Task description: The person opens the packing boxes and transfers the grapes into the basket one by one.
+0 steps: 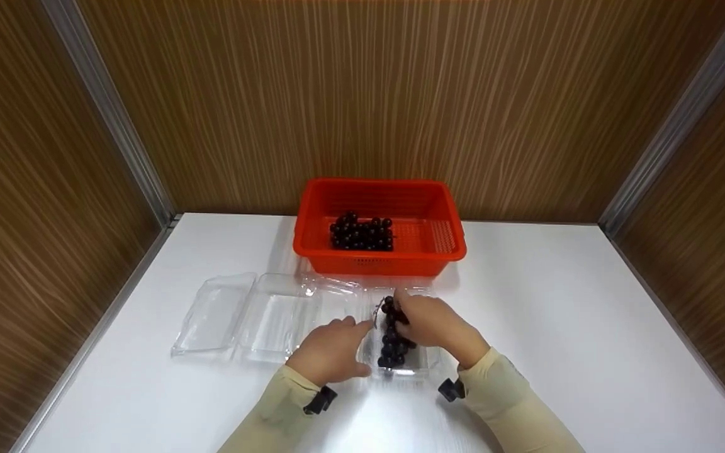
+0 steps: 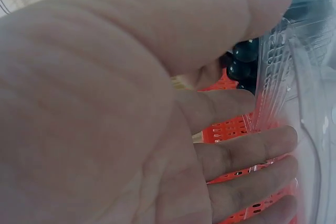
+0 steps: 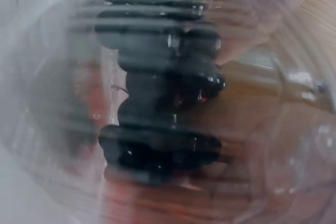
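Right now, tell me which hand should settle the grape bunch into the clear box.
Right. The right hand already holds the grape bunch over the clear box; the left hand only steadies its edge.

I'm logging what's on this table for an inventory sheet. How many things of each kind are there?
Grape bunches: 2, one in the orange basket, one under the hands
Clear plastic clamshell boxes: 2, one lying open at left, one holding the grapes
Orange basket: 1
Total: 5
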The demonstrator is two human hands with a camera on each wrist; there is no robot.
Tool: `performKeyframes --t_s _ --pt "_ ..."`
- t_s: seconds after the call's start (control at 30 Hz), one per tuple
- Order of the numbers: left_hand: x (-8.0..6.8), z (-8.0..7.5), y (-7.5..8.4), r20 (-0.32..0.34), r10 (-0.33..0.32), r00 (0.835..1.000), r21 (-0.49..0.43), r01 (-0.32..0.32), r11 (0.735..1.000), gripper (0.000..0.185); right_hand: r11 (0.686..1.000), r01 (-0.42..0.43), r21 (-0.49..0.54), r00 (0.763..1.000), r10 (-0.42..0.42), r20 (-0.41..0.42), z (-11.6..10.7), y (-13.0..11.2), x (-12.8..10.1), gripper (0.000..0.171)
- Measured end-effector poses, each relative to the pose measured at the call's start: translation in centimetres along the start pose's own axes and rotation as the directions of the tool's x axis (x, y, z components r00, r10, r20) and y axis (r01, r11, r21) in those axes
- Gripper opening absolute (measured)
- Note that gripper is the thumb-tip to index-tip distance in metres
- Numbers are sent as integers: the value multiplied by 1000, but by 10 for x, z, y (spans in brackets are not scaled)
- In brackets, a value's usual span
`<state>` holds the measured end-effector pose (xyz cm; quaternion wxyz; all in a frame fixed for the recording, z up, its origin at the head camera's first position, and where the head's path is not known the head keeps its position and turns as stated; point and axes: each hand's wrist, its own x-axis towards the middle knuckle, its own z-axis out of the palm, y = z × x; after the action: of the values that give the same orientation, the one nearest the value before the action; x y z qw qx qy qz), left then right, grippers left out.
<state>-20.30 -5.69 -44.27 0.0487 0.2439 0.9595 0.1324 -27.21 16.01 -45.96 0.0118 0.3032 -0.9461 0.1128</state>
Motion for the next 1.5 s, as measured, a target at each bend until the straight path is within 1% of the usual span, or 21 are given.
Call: performKeyframes --t_s 0.1,0.23,0.33,0.43,0.57,0.67,0.77,1.0,1.23,1.37,1.5 --pt "0 0 0 -1 1 1000 10 -1 1000 75 1000 -29 1 1000 29 4 -1 -1 0 33" --pt "1 1 0 -1 1 1000 13 -1 1000 74 999 -43 5 998 43 35 -3 -2 0 34" --pt "0 1 -1 -4 7 1000 14 -7 1000 74 998 -54 23 998 53 34 -3 -1 0 36" --pt "0 1 -1 -3 15 1000 18 -14 1000 72 998 -50 31 999 50 12 -3 -1 0 36" --pt "-1 1 -2 -4 23 1000 30 -23 999 67 999 -22 28 998 23 -56 -3 -1 -1 33" --pt "-1 2 -2 -8 25 1000 42 -25 999 64 1000 5 18 993 -3 -115 -5 -1 -1 31" --pt "0 2 -2 -13 28 1000 53 -27 998 63 1000 22 9 988 -20 -150 -6 -1 0 28" --pt "-1 1 -3 -23 46 999 43 -45 998 62 999 36 12 983 -33 -181 -7 2 0 29" --pt "0 2 -1 -31 50 998 34 -49 998 63 998 60 24 984 -55 -168 -5 3 2 28" --pt "0 2 -1 -37 54 998 37 -53 998 62 997 66 29 980 -60 -192 -6 2 2 29" --pt "1 2 -2 -29 44 999 40 -43 998 60 998 64 29 976 -57 -212 -7 1 1 28"
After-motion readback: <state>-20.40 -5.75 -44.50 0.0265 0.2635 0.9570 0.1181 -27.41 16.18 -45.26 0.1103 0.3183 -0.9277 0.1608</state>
